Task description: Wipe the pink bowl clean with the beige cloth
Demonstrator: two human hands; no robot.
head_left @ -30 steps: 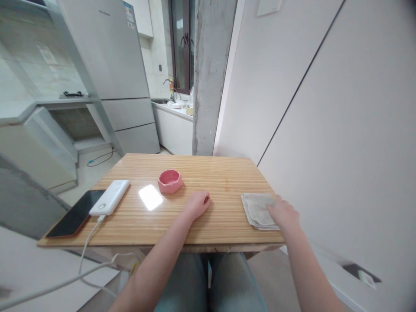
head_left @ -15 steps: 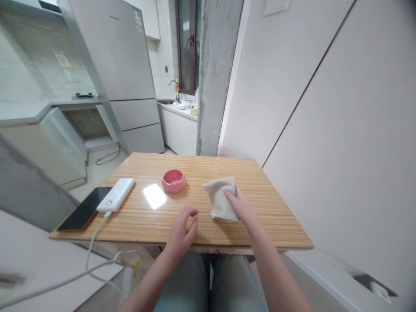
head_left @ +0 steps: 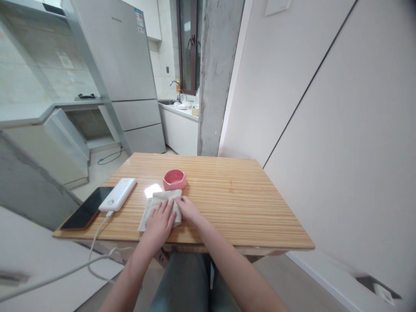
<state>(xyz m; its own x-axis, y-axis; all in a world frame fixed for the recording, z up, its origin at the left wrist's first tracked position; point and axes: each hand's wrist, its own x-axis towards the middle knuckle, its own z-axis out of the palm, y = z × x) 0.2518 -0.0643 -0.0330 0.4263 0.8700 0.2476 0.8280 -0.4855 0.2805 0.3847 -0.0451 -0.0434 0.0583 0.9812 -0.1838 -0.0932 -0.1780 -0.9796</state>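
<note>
A folded light grey cloth lies on the wooden table in front of a pink hexagonal bowl. My left hand rests palm down on it, fingers spread flat over the fabric. At the cloth's right edge, my right hand pinches the fabric between thumb and fingers. The cloth's lower left corner sticks out past my left hand. Its far edge comes close to the bowl's base; whether they touch I cannot tell.
A white power bank with a cable plugged in lies on a dark tablet at the table's left. Beyond the wooden table stand a fridge and a sink counter. A white wall panel is on the right.
My right hand has carried the cloth left across the table to a spot before the bowl. My left hand has moved left and gone from curled to flat on the cloth.
</note>
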